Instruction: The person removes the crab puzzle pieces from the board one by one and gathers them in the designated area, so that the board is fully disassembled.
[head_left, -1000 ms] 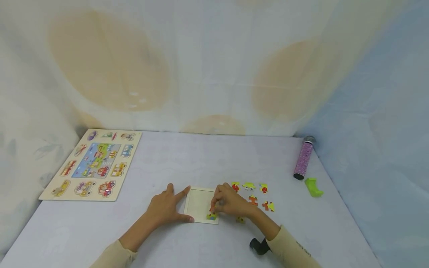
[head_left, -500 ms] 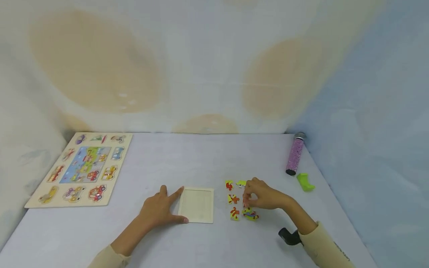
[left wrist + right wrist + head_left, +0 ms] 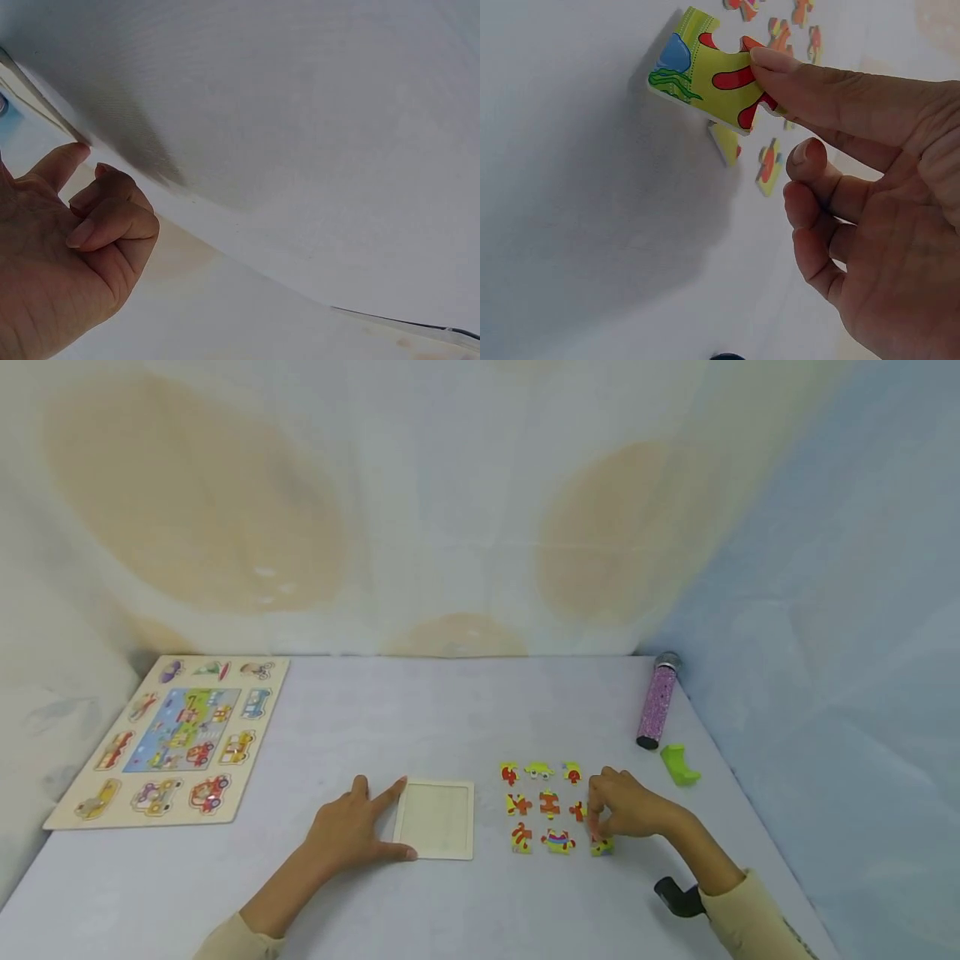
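Observation:
My left hand (image 3: 341, 831) spans the left side of a square wooden puzzle tray (image 3: 471, 822), index fingertip at the far corner and thumb at the near one. The left wrist view shows the other fingers curled inward, with the index finger touching the tray's edge. My right hand (image 3: 630, 806) pinches a yellow-green jigsaw piece (image 3: 694, 71) with red stripes and a blue shape between thumb and index finger. That piece is tilted close over the table. Beside it, several jigsaw pieces (image 3: 549, 804) in red, orange and yellow lie in rows, right of the tray.
A larger wooden puzzle board (image 3: 247, 785) with vehicle pictures lies at the left. Toward the back right are a purple glittery microphone (image 3: 657, 706) and a bright green curved object (image 3: 678, 766). Fabric walls surround the white table (image 3: 450, 910).
My right hand has gone from the tray's lower right corner to the right end of the rows, carrying the piece away. My left hand stays at the tray; the view has shifted slightly.

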A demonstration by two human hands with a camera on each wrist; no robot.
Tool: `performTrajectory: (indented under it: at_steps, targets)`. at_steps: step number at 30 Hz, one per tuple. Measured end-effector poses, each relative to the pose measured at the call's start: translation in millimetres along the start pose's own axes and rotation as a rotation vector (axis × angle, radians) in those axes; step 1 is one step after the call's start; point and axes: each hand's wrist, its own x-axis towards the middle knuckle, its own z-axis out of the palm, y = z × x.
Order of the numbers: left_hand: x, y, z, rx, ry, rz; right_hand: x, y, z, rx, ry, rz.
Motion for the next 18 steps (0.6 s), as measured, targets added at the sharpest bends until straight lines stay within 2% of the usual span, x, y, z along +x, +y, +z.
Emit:
performTrajectory:
  at_steps: [7, 14, 18]
  targets:
    - [-6.7, -0.4, -6.2, -0.01, -0.007, -0.026, 3.6, 0.6, 4.6, 0.001, 0.04, -0.025]
    - [-12.8, -2.6, -2.5, -0.018, -0.016, -0.043, 3.3, 4.7, 18.7, 0.023, 0.118, -0.012]
    - [-12.7, -3.2, -1.1, -0.022, -0.003, -0.029, 4.2, 7.3, 19.5, 0.072, 0.211, -0.032]
